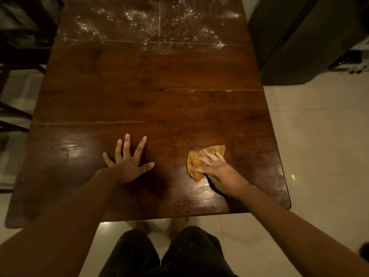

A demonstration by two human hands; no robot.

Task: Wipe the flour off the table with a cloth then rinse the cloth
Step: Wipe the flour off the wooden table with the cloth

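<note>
Left hand [127,162] lies flat on the counter [159,86] close to the near edge, fingers spread, holding nothing. Flour [159,23] lies scattered along the far edge. Orange cloth [214,149] sits toward the near right corner. Right hand [217,170] presses down on it, fingers laid nearly straight on top.

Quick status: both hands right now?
Left hand: open, fingers spread flat on the dark wooden table.
Right hand: open, pressing the crumpled orange-yellow cloth onto the table.
</note>
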